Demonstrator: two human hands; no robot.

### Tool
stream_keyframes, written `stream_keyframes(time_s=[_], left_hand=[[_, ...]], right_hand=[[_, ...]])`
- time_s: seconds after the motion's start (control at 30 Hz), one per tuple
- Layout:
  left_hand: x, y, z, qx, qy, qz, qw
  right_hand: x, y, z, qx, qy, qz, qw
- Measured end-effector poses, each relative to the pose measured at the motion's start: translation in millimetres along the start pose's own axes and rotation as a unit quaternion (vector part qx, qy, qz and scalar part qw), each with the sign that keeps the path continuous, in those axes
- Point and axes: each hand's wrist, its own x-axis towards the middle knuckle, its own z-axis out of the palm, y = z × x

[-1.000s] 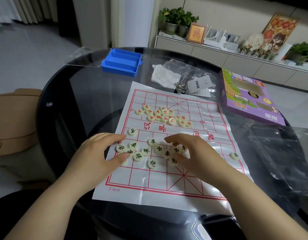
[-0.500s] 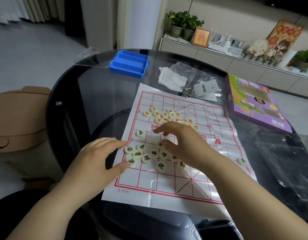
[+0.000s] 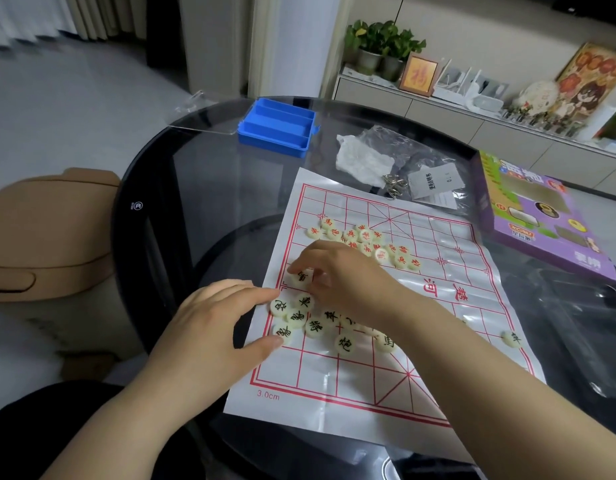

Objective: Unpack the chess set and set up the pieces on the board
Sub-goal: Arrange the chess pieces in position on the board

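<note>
A white paper board (image 3: 396,393) with a red grid lies on the dark glass table (image 3: 209,216). Several cream discs with red characters (image 3: 365,240) cluster near its far half. Several black-character discs (image 3: 310,323) bunch at the left middle; one black-character disc (image 3: 511,338) lies alone at the right edge. My right hand (image 3: 348,282) reaches across to the left and pinches a single black-character disc (image 3: 301,277) by its rim. My left hand (image 3: 216,323) rests at the board's left edge, fingers straight, index and thumb touching the black pile's discs.
A blue plastic tray (image 3: 277,128) stands at the table's far side, a clear lid (image 3: 202,112) beside it. Crumpled plastic bags and a leaflet (image 3: 434,181) lie beyond the board. A purple box (image 3: 538,216) sits at right, dark plastic wrap (image 3: 576,323) below it. A tan chair (image 3: 47,230) stands left.
My right hand moved from the middle of the black pile leftward and away from me, onto a lone disc at the board's left side. My left hand stayed at the pile's edge.
</note>
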Motion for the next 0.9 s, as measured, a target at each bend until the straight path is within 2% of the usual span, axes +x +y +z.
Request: stream_keyframes(time_s=[0.37, 0.5, 0.6, 0.73, 0.8, 0.9], left_hand=[[0, 5, 1, 0.036, 0.012, 0.013, 0.999], [1, 1, 4, 0.145, 0.018, 0.059, 0.988], [2, -2, 4, 0.165, 0.035, 0.062, 0.984], [-1, -1, 1, 0.149, 0.044, 0.047, 0.987], [0, 0, -2, 0.098, 0.039, 0.015, 0.994], [0, -2, -4, 0.063, 0.053, 0.015, 0.997]], right_hand=[[-17, -5, -3, 0.046, -0.028, -0.001, 0.999], [-22, -8, -2, 0.049, -0.039, -0.005, 0.998], [-24, -9, -1, 0.041, -0.04, -0.001, 0.998], [-25, -10, -1, 0.044, -0.045, 0.005, 0.998], [-25, -10, 0, 0.042, -0.046, 0.005, 0.998], [-24, -9, -1, 0.037, -0.034, 0.007, 0.999]])
